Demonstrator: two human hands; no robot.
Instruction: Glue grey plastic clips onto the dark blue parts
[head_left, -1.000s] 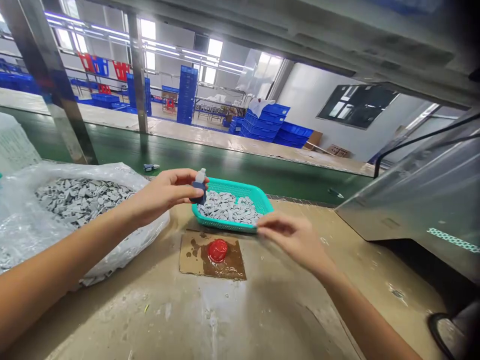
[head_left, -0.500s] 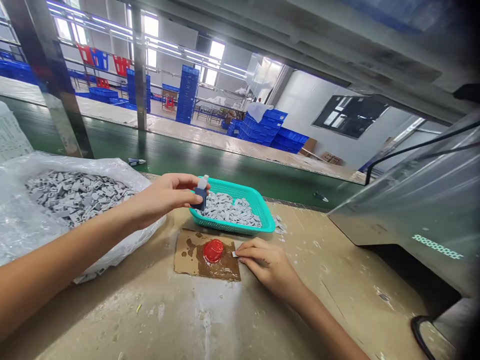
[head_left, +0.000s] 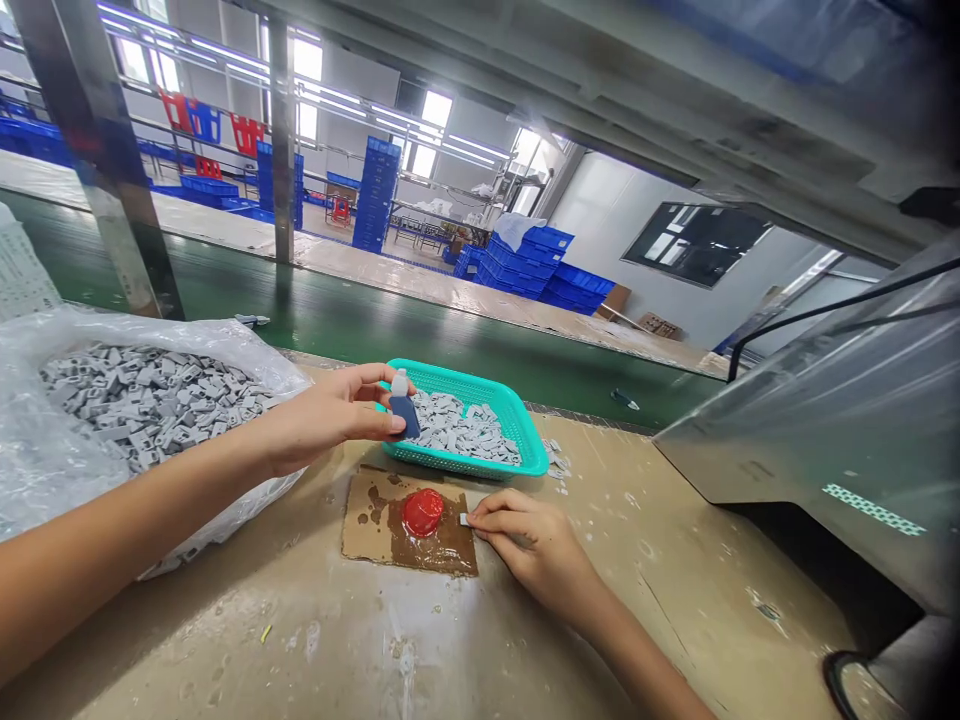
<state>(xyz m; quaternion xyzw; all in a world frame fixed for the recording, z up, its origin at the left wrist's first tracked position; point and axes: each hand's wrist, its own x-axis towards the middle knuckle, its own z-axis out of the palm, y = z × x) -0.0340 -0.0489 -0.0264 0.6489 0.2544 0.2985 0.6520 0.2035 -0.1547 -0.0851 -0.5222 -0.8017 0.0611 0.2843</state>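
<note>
My left hand pinches a dark blue plastic part with a pale grey tip between thumb and fingers, above the left end of a teal basket. Small light-grey plastic pieces fill the basket's bottom. Lower right, my right hand pinches one small pale grey piece, its end showing past the fingertips. That piece is at the right edge of a wet cardboard sheet, on which a glossy red rounded cap-like object sits.
An open clear plastic bag of grey plastic parts stands at left. Behind the worktable runs a green conveyor belt carrying small dark parts. A metal machine housing rises at right; a metal post stands at left.
The blue part in my left hand has tilted, its grey tip now leaning left. Parts on the belt have shifted left. My right hand keeps its pinch beside the cardboard; the view has shifted slightly.
</note>
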